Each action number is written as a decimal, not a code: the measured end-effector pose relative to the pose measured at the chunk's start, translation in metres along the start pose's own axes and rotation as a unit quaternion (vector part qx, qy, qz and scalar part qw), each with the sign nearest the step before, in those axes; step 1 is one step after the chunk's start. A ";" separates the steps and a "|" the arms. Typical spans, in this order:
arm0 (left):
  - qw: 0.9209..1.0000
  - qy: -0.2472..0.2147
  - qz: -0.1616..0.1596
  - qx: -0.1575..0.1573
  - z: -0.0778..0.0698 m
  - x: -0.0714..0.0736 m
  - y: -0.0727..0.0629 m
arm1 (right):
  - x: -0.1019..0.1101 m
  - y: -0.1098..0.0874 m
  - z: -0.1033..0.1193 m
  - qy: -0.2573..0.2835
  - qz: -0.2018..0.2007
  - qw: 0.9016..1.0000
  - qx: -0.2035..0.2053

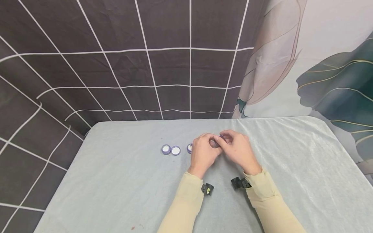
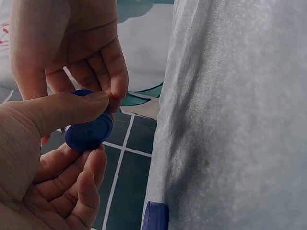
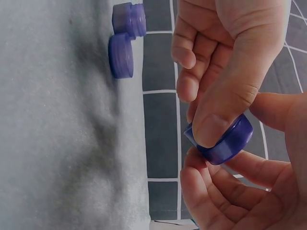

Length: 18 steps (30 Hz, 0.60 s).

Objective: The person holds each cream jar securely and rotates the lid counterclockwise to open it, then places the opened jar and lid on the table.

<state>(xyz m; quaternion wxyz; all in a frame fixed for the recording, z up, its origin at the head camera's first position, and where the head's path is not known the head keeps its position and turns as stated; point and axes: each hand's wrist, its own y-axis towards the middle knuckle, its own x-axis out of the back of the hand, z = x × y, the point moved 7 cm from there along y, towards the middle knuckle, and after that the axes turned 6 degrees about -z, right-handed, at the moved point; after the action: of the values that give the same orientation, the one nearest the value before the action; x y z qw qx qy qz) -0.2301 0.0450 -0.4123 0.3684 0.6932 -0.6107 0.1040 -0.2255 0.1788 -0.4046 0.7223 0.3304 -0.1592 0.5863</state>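
Both hands meet above the table and hold a small round purple jar (image 3: pixel 225 146) between them. The left hand (image 1: pixel 203 152) pinches it, its thumb lying across the flat face of the purple disc (image 2: pixel 89 133) in the left wrist view. From the other side the right hand (image 1: pixel 241 150) grips it with thumb and fingers; the fingers hide part of it. More purple shows above the left thumb; I cannot tell whether it is a separate piece. A purple piece with a white inside (image 1: pixel 189 148) lies beside the left hand, partly covered by it.
Left of the hands, an uncapped purple jar (image 1: pixel 166 149) with a threaded neck touches a round purple lid (image 1: pixel 175 150) with a white inside. A pale grey cloth covers the table (image 1: pixel 116 187). Dark gridded fabric (image 1: pixel 163 68) and a leaf-patterned curtain (image 1: pixel 279 64) hang behind.
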 end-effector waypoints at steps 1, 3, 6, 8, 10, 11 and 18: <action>1.000 0.001 0.000 0.000 0.000 0.000 0.000 | 0.000 0.000 0.000 -0.002 0.000 1.000 -0.001; 1.000 0.002 0.000 -0.001 0.000 0.000 0.000 | -0.001 0.000 0.000 -0.006 0.000 1.000 -0.003; 1.000 0.004 0.001 -0.001 0.000 0.000 0.000 | -0.001 0.000 0.000 -0.009 -0.001 1.000 -0.005; 1.000 0.004 0.001 -0.001 0.000 0.000 0.000 | 0.000 0.000 0.000 -0.012 -0.003 1.000 -0.005; 1.000 0.003 0.001 -0.001 0.000 0.000 0.000 | 0.000 0.000 0.000 -0.013 -0.005 1.000 -0.005; 1.000 0.003 0.000 -0.001 0.000 0.000 0.000 | 0.000 0.000 0.000 -0.013 -0.006 1.000 -0.005; 1.000 0.001 -0.002 -0.001 -0.001 0.001 0.000 | 0.001 0.000 0.001 -0.014 -0.008 1.000 -0.001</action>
<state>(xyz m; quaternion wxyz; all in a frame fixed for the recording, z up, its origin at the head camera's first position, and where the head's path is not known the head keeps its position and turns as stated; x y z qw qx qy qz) -0.2298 0.0448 -0.4115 0.3696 0.6938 -0.6093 0.1037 -0.2250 0.1790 -0.4037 0.7251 0.3392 -0.1675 0.5755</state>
